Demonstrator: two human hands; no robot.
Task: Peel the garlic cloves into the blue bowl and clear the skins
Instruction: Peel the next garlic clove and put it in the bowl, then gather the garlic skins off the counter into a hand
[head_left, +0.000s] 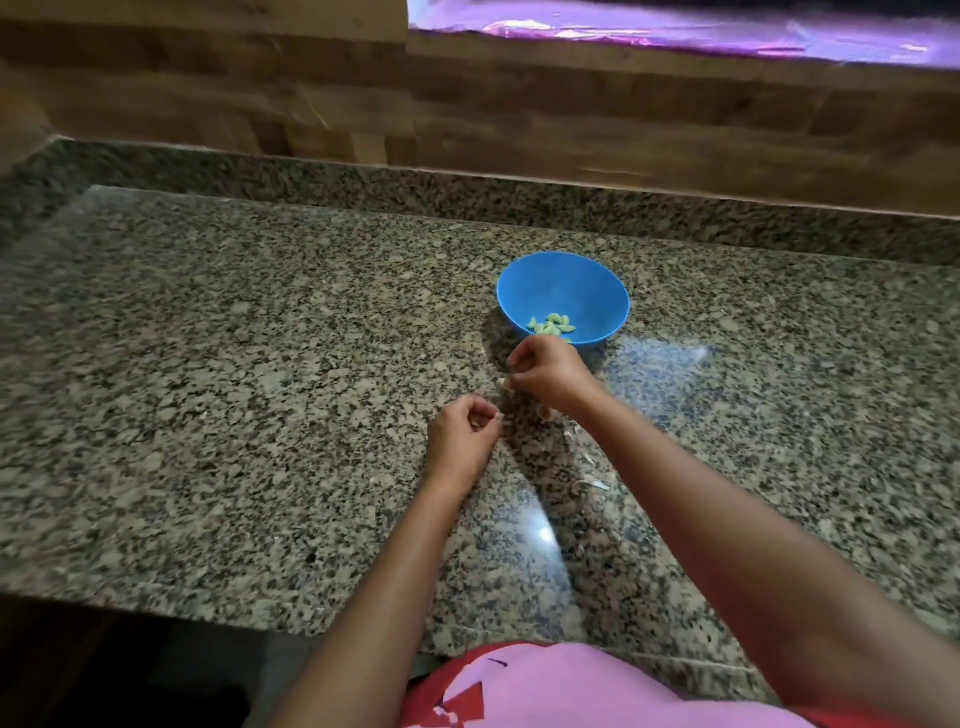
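Peeled cloves (551, 326) clustered inside blue bowl (597, 291) on granite counter (260, 389).

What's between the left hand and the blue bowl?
The right hand, pinching a garlic clove, lies between left hand and blue bowl, seen in the head view.

Pink garment (571, 686), red shapes; bare forearms

1. A speckled granite worktop (234, 415) runs to a raised lip along its back edge.
2. A blue bowl (571, 288) stands right of centre, toward the back edge.
3. Pale garlic skins (597, 484) lie scattered between the bowl and the front edge.
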